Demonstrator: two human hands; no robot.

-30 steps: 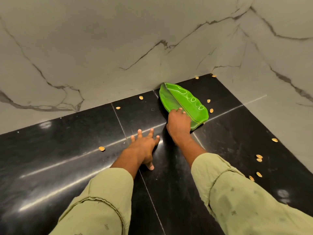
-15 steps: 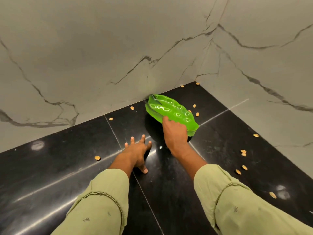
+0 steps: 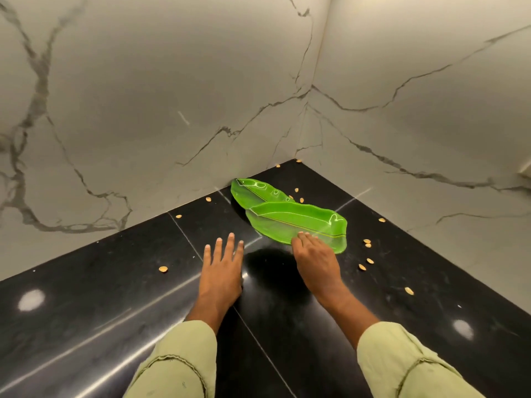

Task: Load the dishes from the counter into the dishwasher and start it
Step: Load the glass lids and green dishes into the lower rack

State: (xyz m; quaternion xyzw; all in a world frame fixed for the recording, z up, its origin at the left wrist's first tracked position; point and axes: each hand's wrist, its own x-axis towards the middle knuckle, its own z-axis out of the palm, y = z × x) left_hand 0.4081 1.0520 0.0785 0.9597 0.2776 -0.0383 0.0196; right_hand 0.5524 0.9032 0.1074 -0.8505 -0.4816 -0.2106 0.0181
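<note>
Two translucent green leaf-shaped plates lie in the back corner of the black counter (image 3: pixel 115 297). The far plate (image 3: pixel 253 191) sits against the wall. The near plate (image 3: pixel 301 222) overlaps it and juts out to the right. My right hand (image 3: pixel 316 265) holds the near plate's front edge, fingers curled over the rim and thumb hidden. My left hand (image 3: pixel 222 271) rests flat on the counter just left of the plates, fingers straight and spread, holding nothing.
Several small tan seed shells are scattered on the counter, one at the left (image 3: pixel 163 269) and a cluster to the right of the plates (image 3: pixel 367 242). Grey veined marble walls (image 3: pixel 172 110) close the corner behind and to the right. No dishwasher is in view.
What looked like one plate now shows as two, the near one slid out to the right and toward me under my right hand. My left hand stays flat on the counter.
</note>
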